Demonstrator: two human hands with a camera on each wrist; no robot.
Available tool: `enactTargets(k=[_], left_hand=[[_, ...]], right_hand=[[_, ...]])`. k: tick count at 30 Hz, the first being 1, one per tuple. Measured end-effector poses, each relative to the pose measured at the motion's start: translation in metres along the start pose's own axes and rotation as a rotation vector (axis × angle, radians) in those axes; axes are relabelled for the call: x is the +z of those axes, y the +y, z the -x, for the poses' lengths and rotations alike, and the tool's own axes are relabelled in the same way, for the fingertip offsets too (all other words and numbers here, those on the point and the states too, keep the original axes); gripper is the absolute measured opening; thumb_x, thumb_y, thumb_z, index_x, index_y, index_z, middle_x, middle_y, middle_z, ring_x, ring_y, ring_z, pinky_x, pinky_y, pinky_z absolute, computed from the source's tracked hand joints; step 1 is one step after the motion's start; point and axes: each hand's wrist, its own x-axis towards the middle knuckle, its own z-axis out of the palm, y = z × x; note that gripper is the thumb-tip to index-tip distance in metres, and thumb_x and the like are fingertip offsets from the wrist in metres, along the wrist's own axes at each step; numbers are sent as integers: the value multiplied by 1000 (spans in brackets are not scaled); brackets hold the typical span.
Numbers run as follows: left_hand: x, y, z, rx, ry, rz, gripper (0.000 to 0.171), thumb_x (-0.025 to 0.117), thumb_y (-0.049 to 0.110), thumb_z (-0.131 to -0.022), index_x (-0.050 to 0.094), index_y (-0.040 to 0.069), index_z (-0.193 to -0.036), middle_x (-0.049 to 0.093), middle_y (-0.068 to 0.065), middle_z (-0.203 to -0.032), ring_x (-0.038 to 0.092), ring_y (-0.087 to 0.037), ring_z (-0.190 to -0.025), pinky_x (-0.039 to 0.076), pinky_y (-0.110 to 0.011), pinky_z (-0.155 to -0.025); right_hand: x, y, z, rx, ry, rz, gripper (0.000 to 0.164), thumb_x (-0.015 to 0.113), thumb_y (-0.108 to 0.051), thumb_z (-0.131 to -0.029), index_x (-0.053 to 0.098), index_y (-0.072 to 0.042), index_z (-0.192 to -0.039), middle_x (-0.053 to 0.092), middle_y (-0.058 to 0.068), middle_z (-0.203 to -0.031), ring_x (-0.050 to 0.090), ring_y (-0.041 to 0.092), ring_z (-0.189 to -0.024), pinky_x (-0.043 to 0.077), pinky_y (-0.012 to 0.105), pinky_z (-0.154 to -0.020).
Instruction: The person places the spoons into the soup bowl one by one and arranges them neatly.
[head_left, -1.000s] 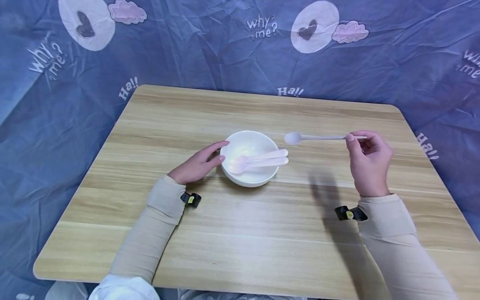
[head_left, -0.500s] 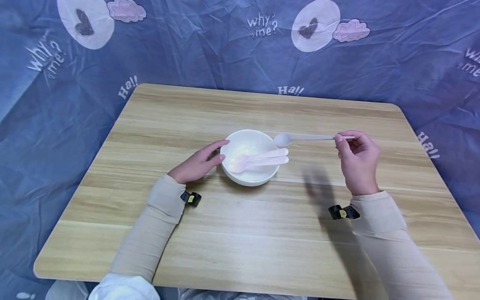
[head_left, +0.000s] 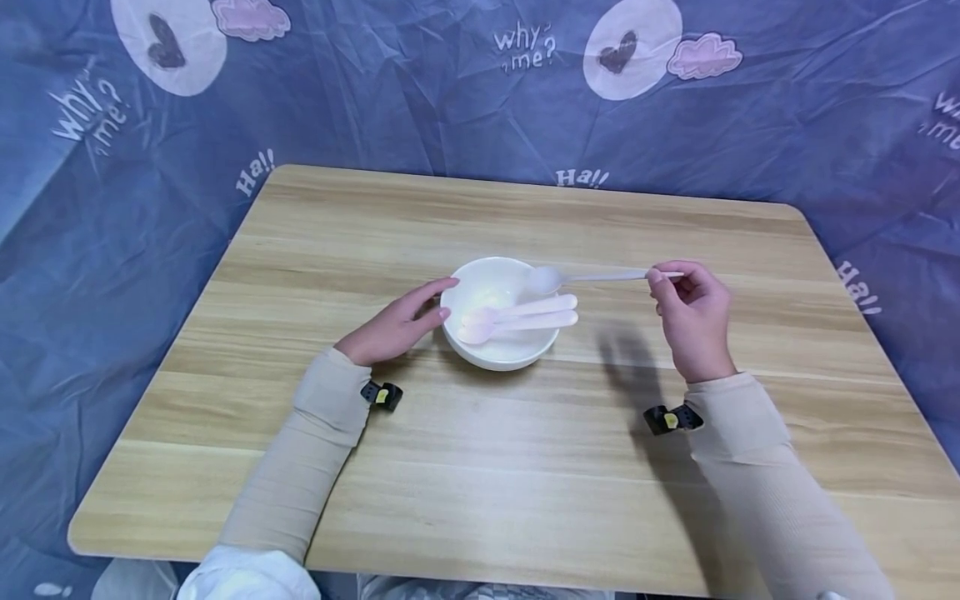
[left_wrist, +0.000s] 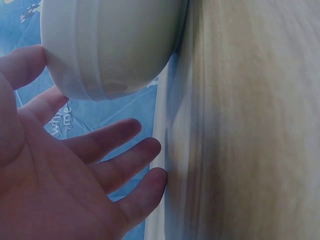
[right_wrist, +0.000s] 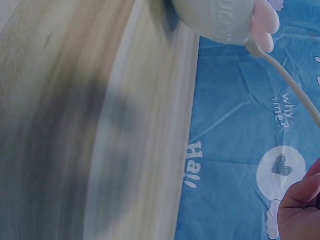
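A white bowl (head_left: 501, 358) stands mid-table, two pale pink spoons (head_left: 536, 310) lying in it with handles over its right rim. At the bowl's left side is my left hand (head_left: 393, 327); in the left wrist view its thumb and index fingertips touch the bowl wall (left_wrist: 115, 45), while the other fingers (left_wrist: 125, 167) spread out, apart from it. My right hand (head_left: 693, 321) pinches a white long-handled spoon (head_left: 607, 276) by the handle's end. That spoon lies level, its head overlapping the bowl's far right rim in the head view.
The wooden table (head_left: 480, 492) reaches back to a printed blue cloth (head_left: 420, 92) hanging behind it. A black wrist camera (head_left: 382, 396) sits on the left cuff and another (head_left: 673, 419) on the right.
My right hand has moved left with the long-handled spoon, bringing its head from right of the bowl to over the rim. The left hand and bowl stay put.
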Motion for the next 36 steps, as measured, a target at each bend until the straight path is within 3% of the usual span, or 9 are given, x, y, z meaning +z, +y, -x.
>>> enactTargets(k=[18,36], left_hand=[[-1,1,0,2,-9,5,52,42,45,-99,29,30,-147,24,6,-154,20,-12,-142,21,-37,-116],[1,0,-1,7,4,9,52,43,43,-99,30,30,-147,26,6,-153,21,-11,-141,22,-37,-115]], right_hand=[[25,18,-1,146,-103,108,3,65,-8,-88,65,-11,-90,56,-5,-72,50,6,-64,40,13,-51],[43,22,-5,226,-225,258,10,62,-13,-91,64,-5,-96,57,-9,-76,51,6,-69,43,17,-57]])
